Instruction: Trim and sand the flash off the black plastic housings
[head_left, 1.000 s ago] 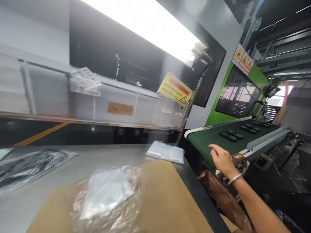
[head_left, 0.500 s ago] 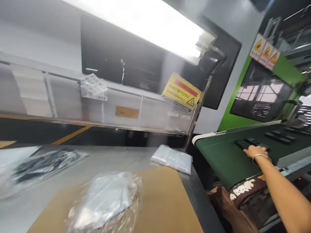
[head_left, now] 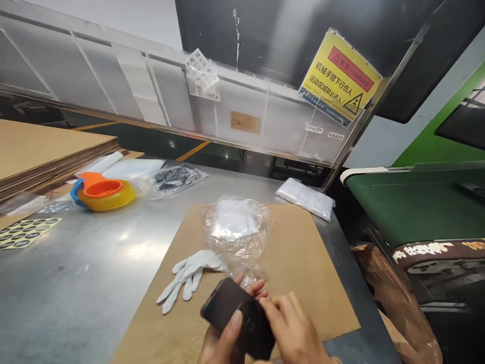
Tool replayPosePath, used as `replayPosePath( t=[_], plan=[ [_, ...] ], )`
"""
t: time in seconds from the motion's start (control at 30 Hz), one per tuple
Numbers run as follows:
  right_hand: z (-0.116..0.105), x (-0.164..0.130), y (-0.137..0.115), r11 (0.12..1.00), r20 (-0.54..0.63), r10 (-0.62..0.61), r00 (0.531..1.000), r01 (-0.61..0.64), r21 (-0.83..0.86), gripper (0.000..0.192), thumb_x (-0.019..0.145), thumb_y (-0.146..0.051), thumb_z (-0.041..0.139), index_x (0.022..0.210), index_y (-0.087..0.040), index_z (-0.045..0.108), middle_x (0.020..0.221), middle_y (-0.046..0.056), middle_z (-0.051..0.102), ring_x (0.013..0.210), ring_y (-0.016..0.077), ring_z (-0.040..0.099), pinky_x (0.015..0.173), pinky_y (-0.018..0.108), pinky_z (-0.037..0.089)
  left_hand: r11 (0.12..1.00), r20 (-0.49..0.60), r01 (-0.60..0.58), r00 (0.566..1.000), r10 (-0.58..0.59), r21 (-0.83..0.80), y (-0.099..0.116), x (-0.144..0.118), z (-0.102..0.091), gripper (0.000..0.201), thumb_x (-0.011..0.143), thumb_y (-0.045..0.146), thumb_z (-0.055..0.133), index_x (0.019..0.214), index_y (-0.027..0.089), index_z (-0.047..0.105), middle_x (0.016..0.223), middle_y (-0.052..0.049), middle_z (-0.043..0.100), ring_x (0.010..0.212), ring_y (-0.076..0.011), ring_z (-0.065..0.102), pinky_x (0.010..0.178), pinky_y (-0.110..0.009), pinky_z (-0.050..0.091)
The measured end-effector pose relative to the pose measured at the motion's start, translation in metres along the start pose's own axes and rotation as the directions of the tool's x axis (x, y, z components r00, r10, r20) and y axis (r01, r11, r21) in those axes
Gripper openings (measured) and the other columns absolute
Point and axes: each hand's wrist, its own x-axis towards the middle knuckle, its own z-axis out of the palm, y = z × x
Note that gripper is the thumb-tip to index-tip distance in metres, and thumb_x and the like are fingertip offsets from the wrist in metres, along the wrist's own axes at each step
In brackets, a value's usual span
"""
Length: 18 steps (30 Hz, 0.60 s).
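Low in the head view, my left hand (head_left: 224, 339) is closed round a flat black rectangular part (head_left: 248, 317), its thumb across the face and fingertips showing behind. The part is tilted, with a faint round shape on its face; whether it is one piece or two stacked I cannot tell. My right hand (head_left: 293, 328) has its fingers curled and pinched at the part's right edge. Beneath them lies a brown cardboard sheet (head_left: 303, 263). A white glove (head_left: 192, 275) and a clear plastic bag with white contents (head_left: 235, 220) rest on the sheet, just beyond my hands.
Left on the metal table (head_left: 94, 283) are a tape roll on an orange holder (head_left: 104, 191), a sticker sheet (head_left: 28, 233) and stacked cardboard (head_left: 49, 151). A bagged black item (head_left: 178, 178) and a white packet (head_left: 306, 198) lie farther back. A green conveyor (head_left: 417, 202) runs at right.
My right hand has come back from the black parts on the conveyor to above the cardboard. A black part is now in my hands, and the view has swung left and down.
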Motion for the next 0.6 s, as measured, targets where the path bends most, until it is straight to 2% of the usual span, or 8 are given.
replayPosePath(
  t=[0.07,0.13,0.2,0.3,0.37,0.5,0.57,0.6],
  plan=[
    [0.020,-0.008,0.002,0.997,0.037,0.048,0.998,-0.050,0.067,0.046,0.082,-0.048,0.050,0.116,-0.017,0.053,0.090,0.010,0.060,0.078,0.0219,0.055,0.068,0.033,0.049,0.999,-0.110,0.015,0.994,-0.011,0.033,0.001,-0.004,-0.005,0.056,0.065,0.044,0.068,0.117,0.029,0.053,0.092,-0.003,0.070,0.088,-0.0237,0.063,0.078,-0.033,0.049],
    [0.030,-0.022,0.020,0.973,0.046,0.230,0.972,-0.230,0.004,0.040,0.083,-0.040,0.052,0.118,-0.020,0.053,0.101,0.011,0.058,0.090,0.0236,0.054,0.077,0.037,0.048,0.992,-0.103,-0.022,0.994,0.035,0.126,0.004,-0.008,-0.020,0.052,0.064,0.039,0.070,0.113,0.024,0.057,0.081,-0.003,0.069,0.077,-0.0219,0.063,0.073,-0.032,0.049],
    [0.038,-0.039,0.042,0.927,0.038,0.365,0.930,-0.360,-0.101,0.040,0.079,-0.034,0.058,0.117,-0.022,0.055,0.106,0.011,0.057,0.097,0.0264,0.052,0.082,0.041,0.047,0.970,-0.009,-0.088,0.996,0.092,0.227,0.006,-0.012,-0.038,0.045,0.064,0.037,0.070,0.104,0.021,0.063,0.078,-0.004,0.067,0.072,-0.0210,0.062,0.072,-0.032,0.048],
    [0.049,-0.062,0.068,0.912,0.077,0.408,0.910,-0.401,-0.090,0.036,0.078,-0.027,0.057,0.114,-0.020,0.058,0.097,0.010,0.059,0.092,0.0248,0.055,0.080,0.040,0.049,0.923,0.164,-0.177,0.978,0.127,0.342,0.006,-0.019,-0.061,0.039,0.065,0.038,0.068,0.100,0.020,0.067,0.078,-0.005,0.065,0.071,-0.0214,0.060,0.072,-0.032,0.045],
    [0.049,-0.069,0.071,0.906,0.081,0.422,0.903,-0.418,-0.069,0.033,0.081,-0.027,0.053,0.112,-0.017,0.058,0.094,0.010,0.058,0.090,0.0243,0.056,0.079,0.040,0.049,0.871,0.281,-0.247,0.950,0.132,0.425,0.007,-0.021,-0.070,0.035,0.069,0.037,0.065,0.099,0.020,0.067,0.075,-0.006,0.063,0.071,-0.0217,0.058,0.070,-0.033,0.045],
    [0.031,-0.063,0.031,0.908,0.077,0.416,0.906,-0.418,0.020,0.037,0.086,-0.030,0.047,0.121,-0.020,0.050,0.106,0.010,0.054,0.094,0.0215,0.056,0.078,0.034,0.050,0.657,0.491,-0.428,0.865,0.100,0.621,0.012,-0.023,-0.078,0.023,0.077,0.029,0.056,0.094,0.017,0.068,0.070,-0.008,0.061,0.066,-0.0202,0.055,0.070,-0.033,0.042],
    [0.023,-0.053,-0.004,0.945,0.047,0.265,0.963,-0.269,0.188,0.044,0.086,-0.029,0.048,0.129,-0.024,0.043,0.114,0.010,0.049,0.101,0.0214,0.053,0.081,0.032,0.048,0.571,0.547,-0.480,0.835,0.063,0.666,0.013,-0.025,-0.079,0.021,0.077,0.023,0.056,0.094,0.017,0.067,0.070,-0.007,0.060,0.065,-0.0196,0.054,0.066,-0.031,0.041],
    [0.021,-0.047,-0.021,0.958,0.002,0.125,0.992,-0.121,0.261,0.050,0.085,-0.030,0.049,0.133,-0.026,0.038,0.113,0.009,0.049,0.101,0.0223,0.052,0.081,0.033,0.047,0.545,0.567,-0.499,0.822,0.052,0.674,0.013,-0.026,-0.079,0.018,0.077,0.020,0.055,0.090,0.017,0.067,0.070,-0.007,0.060,0.065,-0.0191,0.054,0.064,-0.029,0.041]
  ],
)
